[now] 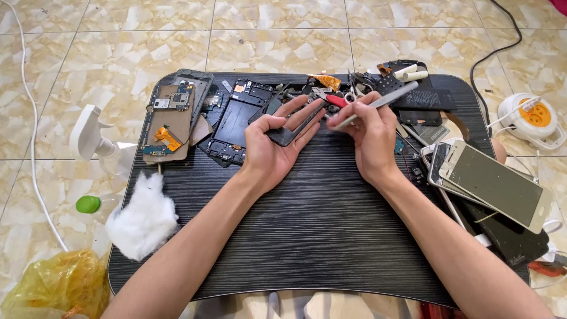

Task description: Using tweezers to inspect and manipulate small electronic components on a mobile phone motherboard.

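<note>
Tweezers (378, 103) pinched by right hand (371, 139) (left hand (274, 147) open, cradling black strip (292, 131)).

Thin dark L-shaped part (287, 133) flat across an upturned palm — slim silver tweezers (374, 105) angled above it.

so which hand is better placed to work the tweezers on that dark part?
Right, probably. The right hand already grips the tweezers, tips aimed at the dark part, which lies in the open left hand.
</note>
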